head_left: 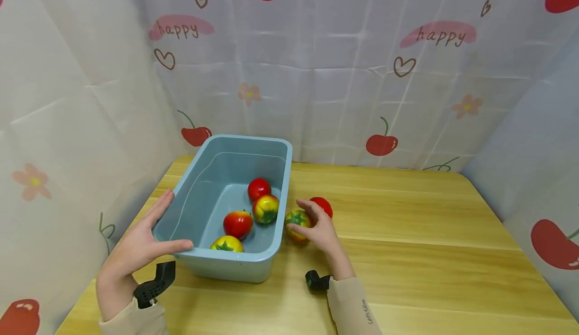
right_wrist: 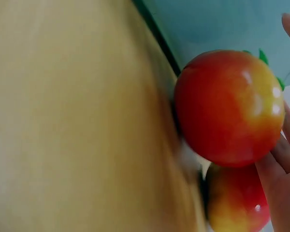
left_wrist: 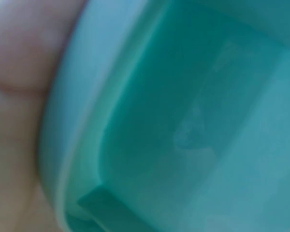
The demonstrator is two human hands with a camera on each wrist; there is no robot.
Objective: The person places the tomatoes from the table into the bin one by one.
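A blue plastic bin (head_left: 267, 255) stands at the left of the wooden table, holding several toy tomatoes in red and yellow. My left hand (head_left: 135, 247) is spread around its near left corner, the thumb along the front rim and the fingers against the left side. The left wrist view shows the bin wall (left_wrist: 82, 106) close up beside blurred skin. Just right of the bin lies a red-yellow tomato (head_left: 298, 219) with green leaves. Over it my right hand (head_left: 322, 229) arches; in the right wrist view its fingers touch or nearly touch the tomato (right_wrist: 227, 108), with the thumb apart from it.
Behind my right hand a red tomato (head_left: 322, 206) sits on the table (head_left: 407, 244). White printed curtains (head_left: 334, 99) hang behind and at both sides. Each wrist carries a black mount, such as the left one (head_left: 156, 285).
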